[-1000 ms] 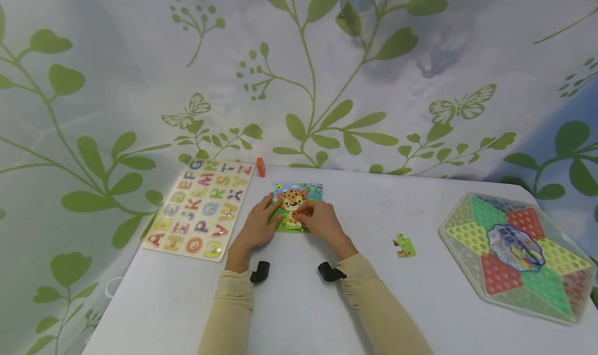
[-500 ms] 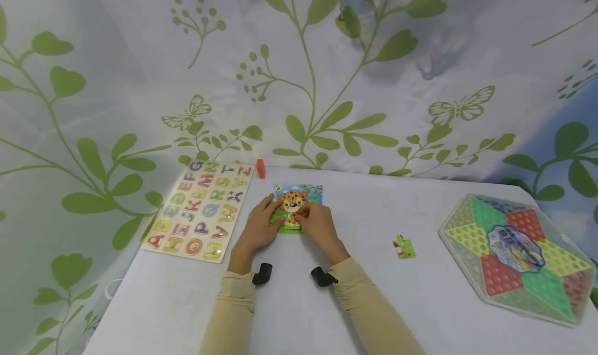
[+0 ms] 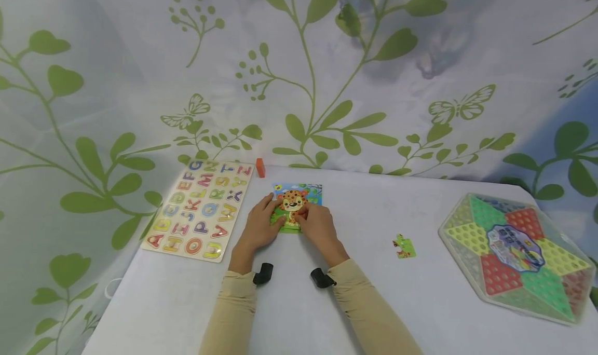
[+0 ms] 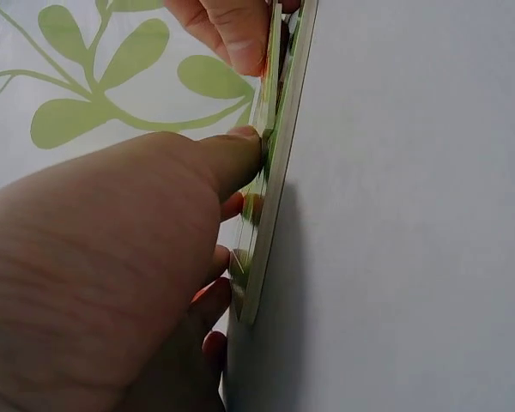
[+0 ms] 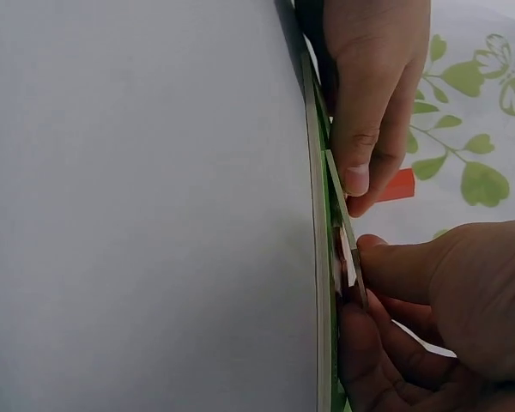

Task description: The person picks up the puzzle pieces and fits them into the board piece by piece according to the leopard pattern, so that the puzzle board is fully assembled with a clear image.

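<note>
A leopard jigsaw puzzle board (image 3: 312, 190) lies on the white table between my hands in the head view. My left hand (image 3: 260, 225) rests on its left side, fingers extended and thumb touching its surface. Over the lower right part, my right hand (image 3: 318, 226) pinches a puzzle piece (image 5: 343, 210) between thumb and fingers. In the right wrist view this piece stands tilted, one edge raised off the board. The left thumb (image 4: 232, 159) presses near the board's lower edge in the left wrist view. My right fingers partly hide the picture.
A loose green puzzle piece (image 3: 404, 246) lies right of my right hand. To the left is a wooden alphabet board (image 3: 204, 241), with an orange block (image 3: 260, 168) behind it. A hexagonal Chinese checkers board (image 3: 462, 261) lies far right. A leaf-patterned curtain (image 3: 299, 85) borders the table's back.
My right hand and wrist have shifted slightly left and closer to the body, still pinching the piece. The left hand has hardly moved. The loose piece stays where it was.
</note>
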Motion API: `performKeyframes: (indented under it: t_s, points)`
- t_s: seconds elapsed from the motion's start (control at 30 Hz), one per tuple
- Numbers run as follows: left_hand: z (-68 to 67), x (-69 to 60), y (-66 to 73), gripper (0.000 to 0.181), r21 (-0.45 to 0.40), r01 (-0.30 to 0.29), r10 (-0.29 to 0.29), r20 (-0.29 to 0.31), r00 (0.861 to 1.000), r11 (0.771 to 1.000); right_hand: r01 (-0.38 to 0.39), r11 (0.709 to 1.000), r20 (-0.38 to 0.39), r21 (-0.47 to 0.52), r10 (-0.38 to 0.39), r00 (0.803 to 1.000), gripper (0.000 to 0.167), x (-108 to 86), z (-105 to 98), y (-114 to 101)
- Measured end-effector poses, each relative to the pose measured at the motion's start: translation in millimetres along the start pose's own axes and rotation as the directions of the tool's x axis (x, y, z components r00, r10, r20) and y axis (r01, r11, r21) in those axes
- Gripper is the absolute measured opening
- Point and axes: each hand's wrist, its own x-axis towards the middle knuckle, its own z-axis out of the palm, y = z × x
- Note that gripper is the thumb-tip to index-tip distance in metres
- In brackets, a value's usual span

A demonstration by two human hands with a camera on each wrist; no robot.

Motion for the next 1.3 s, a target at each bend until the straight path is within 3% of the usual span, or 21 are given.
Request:
performKeyframes:
  t_s: [0.27, 0.6, 0.83, 1.03, 1.17, 1.3]
  points:
    - [1.9, -0.5, 0.3, 0.055, -0.004, -0.018, 0.018, -0.021, 1.0, 1.0, 0.027, 0.998, 0.004, -0.06, -0.026, 1.0, 0.009, 0.7, -0.9, -2.0]
    - [1.5, 2.1, 1.2, 0.056, 0.001, 0.0, 0.0, -0.021, 1.0, 1.0, 0.095, 0.989, 0.028, -0.116, -0.092, 0.995, 0.007, 0.5, -1.0, 0.3]
    - [0.4, 0.8, 2.1, 0.056, -0.004, 0.003, -0.003, -0.016, 1.0, 1.0, 0.084, 0.994, 0.107, 0.065, -0.091, 0.99, 0.017, -7.1, -14.6, 19.7]
    - [-0.3, 1.1, 3.0, 0.057, -0.014, -0.001, 0.001, -0.011, 1.0, 1.0, 0.058, 0.976, 0.164, 0.211, -0.094, 0.982, 0.03, -23.7, -38.4, 42.5]
    - [1.9, 2.2, 1.7, 0.056, -0.008, -0.002, 0.002, -0.016, 1.0, 1.0, 0.089, 0.973, 0.193, 0.215, -0.131, 0.972, 0.035, -32.9, -63.4, 66.0]
    - [2.8, 2.4, 1.1, 0.056, -0.021, 0.001, -0.001, -0.021, 1.0, 1.0, 0.076, 0.98, 0.206, 0.182, -0.114, 0.972, 0.041, -42.9, -101.1, 93.8]
